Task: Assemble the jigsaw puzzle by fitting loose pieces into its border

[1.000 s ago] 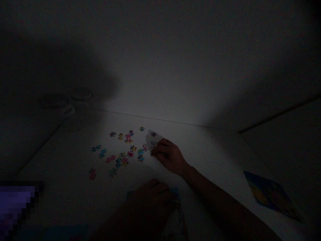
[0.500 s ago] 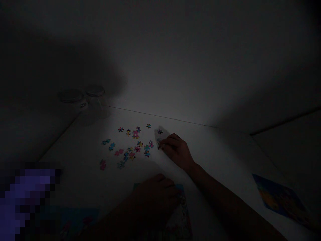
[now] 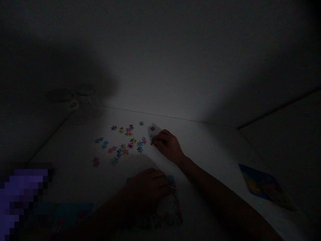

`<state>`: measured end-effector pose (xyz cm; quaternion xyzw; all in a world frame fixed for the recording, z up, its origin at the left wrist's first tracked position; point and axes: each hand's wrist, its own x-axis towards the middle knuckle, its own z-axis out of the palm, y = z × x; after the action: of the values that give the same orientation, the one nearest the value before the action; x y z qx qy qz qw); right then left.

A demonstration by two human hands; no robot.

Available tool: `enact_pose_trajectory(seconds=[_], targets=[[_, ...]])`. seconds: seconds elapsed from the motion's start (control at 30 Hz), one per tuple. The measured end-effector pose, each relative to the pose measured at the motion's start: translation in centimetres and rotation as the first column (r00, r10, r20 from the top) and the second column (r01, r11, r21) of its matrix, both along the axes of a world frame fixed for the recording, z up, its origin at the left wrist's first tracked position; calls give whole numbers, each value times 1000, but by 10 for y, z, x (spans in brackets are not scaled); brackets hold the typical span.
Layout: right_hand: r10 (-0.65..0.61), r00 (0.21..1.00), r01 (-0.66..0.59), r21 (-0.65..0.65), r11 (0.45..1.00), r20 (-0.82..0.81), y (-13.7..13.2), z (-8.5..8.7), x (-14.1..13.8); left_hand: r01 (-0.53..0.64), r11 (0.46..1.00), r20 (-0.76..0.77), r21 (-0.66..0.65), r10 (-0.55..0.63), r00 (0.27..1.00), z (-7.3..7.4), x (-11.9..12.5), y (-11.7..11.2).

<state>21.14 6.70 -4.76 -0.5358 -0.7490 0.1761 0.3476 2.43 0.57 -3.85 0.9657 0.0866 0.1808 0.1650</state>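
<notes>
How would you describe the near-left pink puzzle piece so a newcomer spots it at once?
On the pale table, left of the right hand, find the scattered pieces. The pink piece lies at their near-left corner, alone; other pink ones sit farther in.

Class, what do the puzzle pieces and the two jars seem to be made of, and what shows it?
Puzzle pieces: probably printed cardboard, as they look thin and flat with coloured faces; dim light hides any gloss.
Jars: clear glass or plastic, since the background faintly shows through; which one, I cannot tell.
</notes>
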Motion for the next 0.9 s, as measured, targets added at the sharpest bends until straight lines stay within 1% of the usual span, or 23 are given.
enact_pose_trajectory(seconds=[0.1,0.17,0.23,0.3,0.37,0.4,0.47,0.53,0.57,0.6,0.67,0.7,0.8,0.9], targets=[[105,994,-105,37,994,22,-2,2,-2,-25,999,-32,43,26,999,1,0,2],[158,985,-161,48,986,64,-4,3,-2,-68,995,-26,78,70,997,2,-1,4],[180,978,-185,46,982,104,-5,3,-3,-140,984,3,112,141,990,4,-3,7],[180,976,-186,45,981,120,-5,2,-3,-267,955,30,132,265,964,7,-7,11],[171,978,-178,48,983,120,-5,2,-3,-422,897,30,133,421,906,12,-11,15],[166,979,-173,50,984,120,-5,2,-2,-504,854,23,134,505,863,14,-14,17],[158,979,-165,44,985,124,-5,2,-2,-648,748,-1,146,655,756,17,-17,21],[157,980,-161,27,987,125,-5,3,-2,-746,645,-29,168,759,650,15,-19,21],[156,980,-159,18,987,123,-5,3,-2,-776,605,-41,181,792,609,13,-19,21],[156,980,-158,11,987,121,-5,3,-2,-791,582,-51,191,810,584,10,-18,19],[159,980,-161,0,987,123,-5,2,-1,-797,567,-60,208,821,568,4,-14,15],[160,979,-161,-4,987,125,-5,2,-1,-794,569,-61,211,819,571,1,-13,13],[161,980,-161,-15,987,120,-5,1,-1,-777,596,-64,201,800,597,-5,-8,8],[159,980,-158,-19,987,116,-5,1,-1,-765,613,-41,197,785,619,-7,-7,7]])
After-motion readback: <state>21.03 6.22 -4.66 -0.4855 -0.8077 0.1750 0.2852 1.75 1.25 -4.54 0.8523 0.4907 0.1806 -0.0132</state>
